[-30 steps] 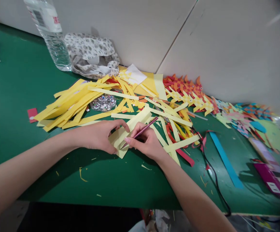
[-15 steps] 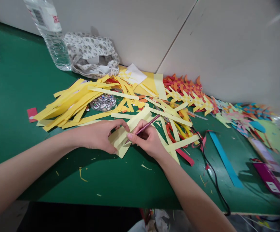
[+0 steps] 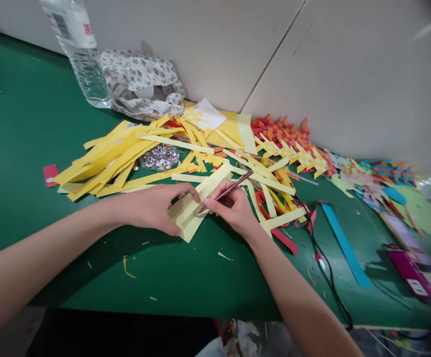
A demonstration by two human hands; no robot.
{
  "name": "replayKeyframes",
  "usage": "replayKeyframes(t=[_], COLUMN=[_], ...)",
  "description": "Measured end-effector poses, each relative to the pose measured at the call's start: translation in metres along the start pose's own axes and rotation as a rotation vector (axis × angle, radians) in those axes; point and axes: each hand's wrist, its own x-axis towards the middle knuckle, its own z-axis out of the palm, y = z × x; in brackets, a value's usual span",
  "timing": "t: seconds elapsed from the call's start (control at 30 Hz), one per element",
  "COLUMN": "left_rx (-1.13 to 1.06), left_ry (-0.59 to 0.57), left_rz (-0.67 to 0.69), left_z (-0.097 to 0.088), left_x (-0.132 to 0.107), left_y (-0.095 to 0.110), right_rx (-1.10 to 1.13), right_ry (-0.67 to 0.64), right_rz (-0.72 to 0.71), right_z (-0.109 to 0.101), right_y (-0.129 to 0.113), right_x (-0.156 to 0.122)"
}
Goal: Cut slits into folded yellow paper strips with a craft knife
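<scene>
A pale yellow strip of paper [image 3: 186, 232] lies slantwise on the green table. My left hand [image 3: 156, 209] holds it down, thumb at the near edge and bent forefinger farther up, with a gap between them. In my right hand [image 3: 228, 206] is a slim purple pen-shaped tool [image 3: 236, 184], gripped like a pencil. Its thin tip points down at the paper between my two hands; whether it is a blade or a nib I cannot make out. Close behind my right hand, red- and yellow-handled scissors [image 3: 263, 205] lie partly under paper strips.
Yellow paper strips [image 3: 92, 166] lie heaped at the left, beside a clear case of small beads [image 3: 159, 157]. A water bottle [image 3: 85, 64] and a patterned cloth pouch [image 3: 141, 82] stand behind. Woven paper fish [image 3: 286, 136] line the wall. A black cable [image 3: 325, 263] and blue strip [image 3: 344, 243] lie right.
My right hand and the purple tool have shifted slightly right and away from me, the tool's tip sliding up along the paper. My left hand stays put on the strip.
</scene>
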Motion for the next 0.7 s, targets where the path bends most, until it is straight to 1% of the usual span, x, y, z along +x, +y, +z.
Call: replayKeyframes(t=[0.2,0.3,0.37,0.53,0.7], left_rx=[0.033,0.029,0.016,-0.003,0.007], left_ry=[0.007,-0.003,-0.008,-0.013,-0.019], left_rz=[-0.016,-0.029,-0.03,-0.019,-0.019], left_z=[-0.001,-0.001,-0.001,-0.001,-0.001], left_x=[-0.001,-0.001,0.0,0.0,0.0], left_y=[0.002,0.003,0.003,0.003,0.003], right_rx=[0.011,0.019,0.031,0.045,0.023], right_ry=[0.036,0.055,0.033,-0.08,-0.097], right_rz=[-0.022,-0.026,-0.02,0.008,0.01], right_z=[-0.009,-0.008,-0.003,0.011,0.014], right_y=[0.0,-0.002,-0.004,-0.01,-0.011], right_x=[0.005,0.003,-0.001,-0.011,-0.01])
